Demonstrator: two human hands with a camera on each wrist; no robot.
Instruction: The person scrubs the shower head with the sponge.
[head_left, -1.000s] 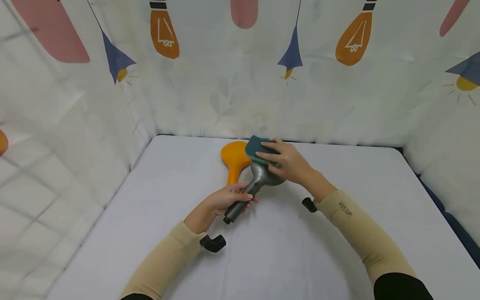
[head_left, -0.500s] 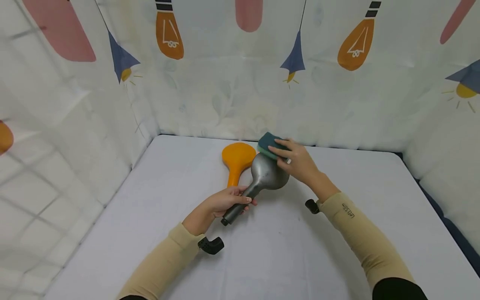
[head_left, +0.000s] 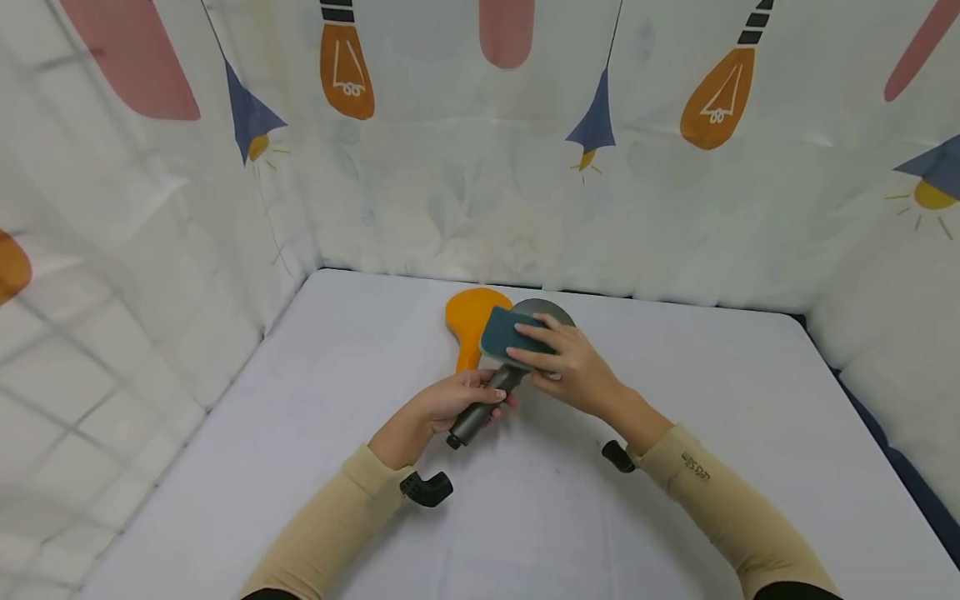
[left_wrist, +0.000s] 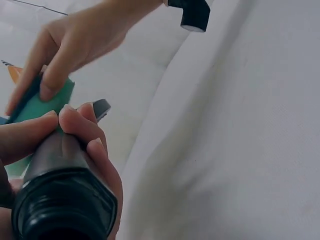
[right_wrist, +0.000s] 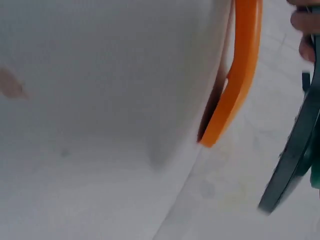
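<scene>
My left hand [head_left: 452, 400] grips the handle of a grey handheld shower head [head_left: 474, 418] and holds it tilted over the table. Its dark threaded end [left_wrist: 62, 210] faces the camera in the left wrist view. With the fingers of my right hand [head_left: 581, 367] I hold a two-tone teal and green sponge [head_left: 504, 337] against the back of the shower head, near the neck. The sponge and hand hide much of the round head. In the right wrist view the shower head's edge [right_wrist: 290, 165] shows at the right.
Behind my left hand an orange paddle-shaped thing [head_left: 472, 321] with a handle lies on the white-covered table [head_left: 360, 333]. A pale printed curtain [head_left: 465, 167] stands along the table's far edge, and another runs down the left side.
The sponge in my right hand has gone from the neck side up to the head's far rim, then back down toward the handle. My left hand keeps its hold in nearly the same place.
</scene>
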